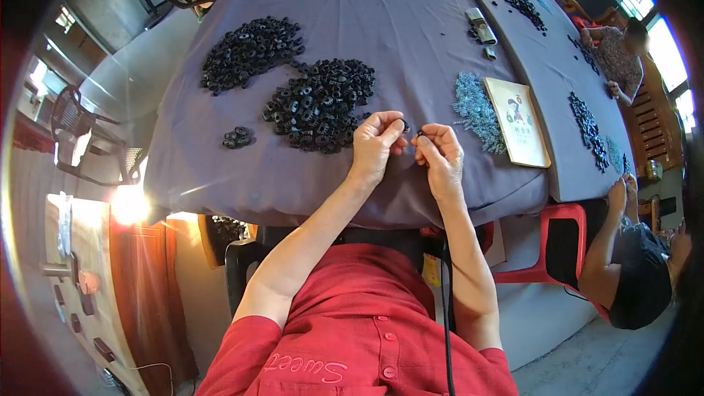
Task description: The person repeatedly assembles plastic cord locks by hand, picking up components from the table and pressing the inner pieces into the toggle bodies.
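Note:
My left hand (378,145) is closed in a pinch on a small black plastic part (405,125). Close beside it, my right hand (441,155) has thumb and forefinger pressed together on something small and dark, too tiny to name. The hands are slightly apart above the cloth. Left of them lies a heap of black plastic parts (321,105), with a second black heap (251,53) behind it. A few loose black parts (237,138) sit nearer the left edge. To the right of my right hand spreads a pile of small light-blue pieces (478,111).
A booklet (518,122) lies beside the blue pile on the grey tablecloth (381,22). Farther back is a tube-like packet (480,26). Other people sit around the table, with black heaps (587,130) on the right side. A red chair (544,246) stands at lower right.

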{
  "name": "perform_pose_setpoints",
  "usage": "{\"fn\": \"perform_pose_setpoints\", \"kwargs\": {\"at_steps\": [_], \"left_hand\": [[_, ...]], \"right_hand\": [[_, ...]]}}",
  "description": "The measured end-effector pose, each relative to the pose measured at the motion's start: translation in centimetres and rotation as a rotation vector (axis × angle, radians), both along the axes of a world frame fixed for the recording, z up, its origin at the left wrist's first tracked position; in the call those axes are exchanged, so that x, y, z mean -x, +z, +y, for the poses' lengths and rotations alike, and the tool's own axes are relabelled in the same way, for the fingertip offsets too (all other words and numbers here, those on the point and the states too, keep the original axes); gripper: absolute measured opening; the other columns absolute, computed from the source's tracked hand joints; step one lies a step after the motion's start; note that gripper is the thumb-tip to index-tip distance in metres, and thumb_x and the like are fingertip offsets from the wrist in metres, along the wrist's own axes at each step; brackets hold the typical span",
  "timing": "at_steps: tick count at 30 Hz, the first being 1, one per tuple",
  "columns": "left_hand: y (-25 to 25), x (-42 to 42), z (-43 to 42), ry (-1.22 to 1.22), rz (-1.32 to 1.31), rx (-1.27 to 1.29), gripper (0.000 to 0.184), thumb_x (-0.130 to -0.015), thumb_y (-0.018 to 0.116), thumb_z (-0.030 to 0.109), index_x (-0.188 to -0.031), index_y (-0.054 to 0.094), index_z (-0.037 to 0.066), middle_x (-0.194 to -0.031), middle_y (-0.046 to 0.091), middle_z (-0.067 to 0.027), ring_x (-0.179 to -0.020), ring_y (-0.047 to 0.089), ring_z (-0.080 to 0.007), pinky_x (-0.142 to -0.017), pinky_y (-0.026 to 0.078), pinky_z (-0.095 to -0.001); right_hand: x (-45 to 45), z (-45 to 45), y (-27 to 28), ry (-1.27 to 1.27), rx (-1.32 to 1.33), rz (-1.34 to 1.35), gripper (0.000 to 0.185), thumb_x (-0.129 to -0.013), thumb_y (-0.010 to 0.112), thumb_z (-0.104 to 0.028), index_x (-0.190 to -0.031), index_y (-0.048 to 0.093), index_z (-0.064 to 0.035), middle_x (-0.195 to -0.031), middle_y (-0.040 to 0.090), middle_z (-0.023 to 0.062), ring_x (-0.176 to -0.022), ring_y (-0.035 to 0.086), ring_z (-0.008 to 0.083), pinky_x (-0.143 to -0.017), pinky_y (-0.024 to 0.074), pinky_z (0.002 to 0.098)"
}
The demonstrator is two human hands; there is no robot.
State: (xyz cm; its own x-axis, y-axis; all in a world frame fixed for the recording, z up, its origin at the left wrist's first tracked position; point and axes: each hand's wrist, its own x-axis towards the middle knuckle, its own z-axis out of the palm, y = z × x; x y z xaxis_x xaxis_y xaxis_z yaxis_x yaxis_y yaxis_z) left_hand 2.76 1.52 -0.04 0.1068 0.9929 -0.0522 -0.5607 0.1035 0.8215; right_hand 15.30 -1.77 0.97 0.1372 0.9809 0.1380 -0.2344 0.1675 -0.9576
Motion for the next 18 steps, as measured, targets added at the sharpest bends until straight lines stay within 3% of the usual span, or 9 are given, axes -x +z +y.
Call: {"fn": "perform_pose_setpoints", "kwargs": {"at_steps": [4,10,18], "left_hand": [[0.01,0.07,0.01,-0.015,0.077,-0.047,0.012,-0.086,0.06,0.008,-0.096,0.059,0.004,-0.077,0.06,-0.0004,-0.06,0.054,-0.0048,-0.05,0.042,-0.0178],[-0.04,-0.09,-0.04,-0.014,0.112,-0.086,0.008,-0.086,0.06,0.007,-0.093,0.06,0.004,-0.074,0.059,0.0003,-0.058,0.052,-0.0039,-0.048,0.041,-0.0173],[0.21,0.07,-0.2,-0.043,0.167,-0.108,0.008,-0.087,0.059,0.008,-0.093,0.061,0.004,-0.073,0.058,0.0011,-0.057,0.052,-0.0038,-0.048,0.041,-0.0174]], "right_hand": [[0.61,-0.28,0.28,-0.046,-0.021,-0.222,0.009,-0.084,0.056,0.0,-0.092,0.053,-0.0006,-0.075,0.058,0.0015,-0.061,0.052,0.0048,-0.054,0.0421,0.0185],[0.8,-0.23,0.3,-0.082,-0.097,-0.334,0.009,-0.083,0.056,0.002,-0.09,0.053,-0.0006,-0.073,0.057,0.0002,-0.06,0.051,0.0039,-0.054,0.0417,0.0183],[0.42,-0.07,0.33,-0.039,-0.012,-0.253,0.011,-0.082,0.056,0.001,-0.091,0.052,-0.0008,-0.072,0.056,0.0005,-0.059,0.05,0.0044,-0.053,0.0413,0.0182]]}}
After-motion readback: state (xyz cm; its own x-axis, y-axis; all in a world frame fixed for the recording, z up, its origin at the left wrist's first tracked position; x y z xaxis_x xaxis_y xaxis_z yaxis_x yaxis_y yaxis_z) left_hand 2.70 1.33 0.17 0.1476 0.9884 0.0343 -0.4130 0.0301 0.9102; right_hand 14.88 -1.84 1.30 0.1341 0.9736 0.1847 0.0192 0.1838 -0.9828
